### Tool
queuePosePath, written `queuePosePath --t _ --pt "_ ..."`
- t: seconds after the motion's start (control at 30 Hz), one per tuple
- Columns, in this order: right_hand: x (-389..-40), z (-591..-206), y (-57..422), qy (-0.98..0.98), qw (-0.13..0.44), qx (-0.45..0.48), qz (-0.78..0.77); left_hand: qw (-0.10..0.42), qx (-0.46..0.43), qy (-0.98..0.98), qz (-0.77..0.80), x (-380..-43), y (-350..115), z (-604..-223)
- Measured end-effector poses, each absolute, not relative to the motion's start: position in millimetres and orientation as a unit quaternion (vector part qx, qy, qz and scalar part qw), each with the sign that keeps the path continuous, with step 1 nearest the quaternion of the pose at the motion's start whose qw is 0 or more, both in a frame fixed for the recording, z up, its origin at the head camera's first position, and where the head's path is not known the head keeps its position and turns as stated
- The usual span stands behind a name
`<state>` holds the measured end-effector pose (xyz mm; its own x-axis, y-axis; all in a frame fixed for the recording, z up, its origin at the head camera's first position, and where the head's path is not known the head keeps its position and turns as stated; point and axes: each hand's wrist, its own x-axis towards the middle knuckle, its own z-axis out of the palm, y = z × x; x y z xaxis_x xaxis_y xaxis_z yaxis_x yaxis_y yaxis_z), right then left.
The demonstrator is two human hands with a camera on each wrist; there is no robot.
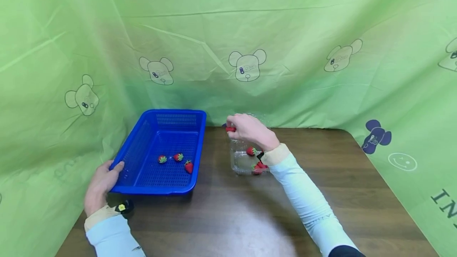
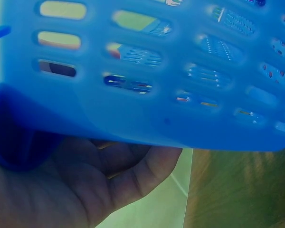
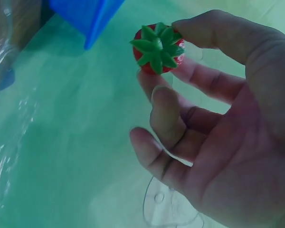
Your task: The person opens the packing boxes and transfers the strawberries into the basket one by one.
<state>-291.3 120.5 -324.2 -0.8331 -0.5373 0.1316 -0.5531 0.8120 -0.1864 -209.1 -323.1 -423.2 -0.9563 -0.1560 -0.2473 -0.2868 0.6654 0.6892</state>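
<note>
My right hand (image 1: 251, 129) pinches a strawberry (image 3: 157, 47) between thumb and fingertips, above a clear plastic box (image 1: 238, 167). In the right wrist view its green leaves face the camera. Under my right wrist, a few more strawberries (image 1: 251, 151) lie in the box, partly covered by the sleeve. My left hand (image 1: 101, 181) grips the near left side of a blue plastic basket (image 1: 200, 150), thumb over the rim. The left wrist view shows the fingers (image 2: 154, 171) bent beneath the basket's slotted wall. Three strawberries (image 1: 178, 157) sit on the basket's floor, towards its near right part.
Both containers are on a brown wooden table (image 1: 228, 217), the basket left of the box. A green curtain (image 1: 200, 43) with printed bear heads hangs behind the table and along both sides. Each wrist wears a light sleeve and a dark strapped device (image 1: 124, 207).
</note>
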Motion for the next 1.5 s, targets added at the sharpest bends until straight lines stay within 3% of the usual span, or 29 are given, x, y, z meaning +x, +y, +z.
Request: queuePosePath --t 0.53,1.5 --pt "-314.0 -317.4 65.2 -0.924 0.038 0.344 0.161 0.082 -0.125 0.902 0.404 -210.3 -320.9 -425.4" --pt "-317.9 -341.8 -20.0 -0.898 0.012 0.401 0.181 0.066 -0.120 0.906 0.401 -210.5 -323.8 -425.3"
